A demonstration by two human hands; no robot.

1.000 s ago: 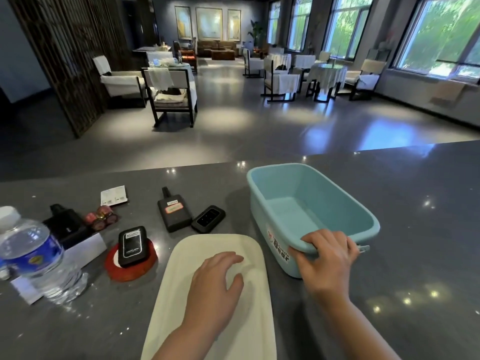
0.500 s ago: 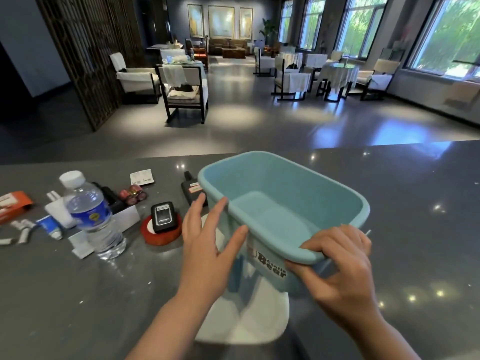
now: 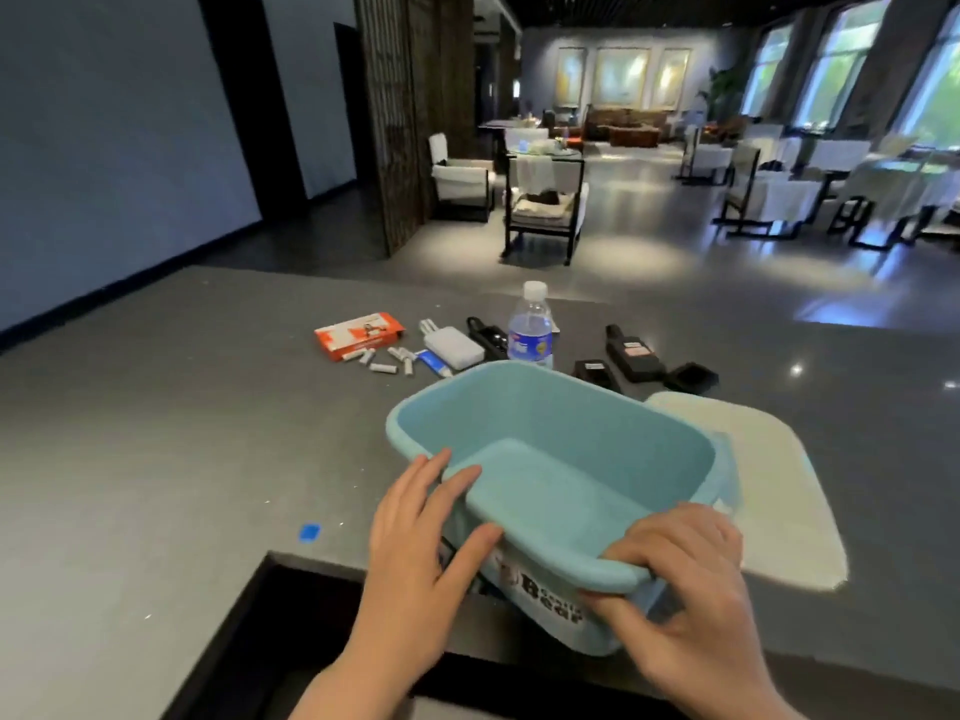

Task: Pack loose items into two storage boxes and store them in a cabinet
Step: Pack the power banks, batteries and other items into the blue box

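Fingers of our right hand (image 3: 680,579) are curling over the near rim of the blue box (image 3: 550,459), thumb underneath, so we are pinching the rim at the near right corner. Our left hand (image 3: 421,553) is lying flat against the box's near left side, fingers straight and slightly spread, thumb touching the rim. The box is open side up, empty, and sitting over the near edge of the grey counter (image 3: 182,433); we cannot tell whether its bottom is resting on the surface or hanging just above it. Its long axis is running from near right to far left, with the printed side facing us, tipped a little our way. Just right of the box, the white lid (image 3: 763,491) is lying flat on the counter, its long side pointing away from us. Beyond the box's far rim, a water bottle (image 3: 531,330) is standing upright, with black gadgets (image 3: 636,358) to its right. To its left are lying a white pack (image 3: 453,348), a small blue tube (image 3: 434,362), several loose white batteries (image 3: 382,362) and an orange carton (image 3: 359,335). A scrap of blue tape (image 3: 310,531) is sticking to the counter left of our left hand. Chairs (image 3: 545,205) are standing in the hall behind.
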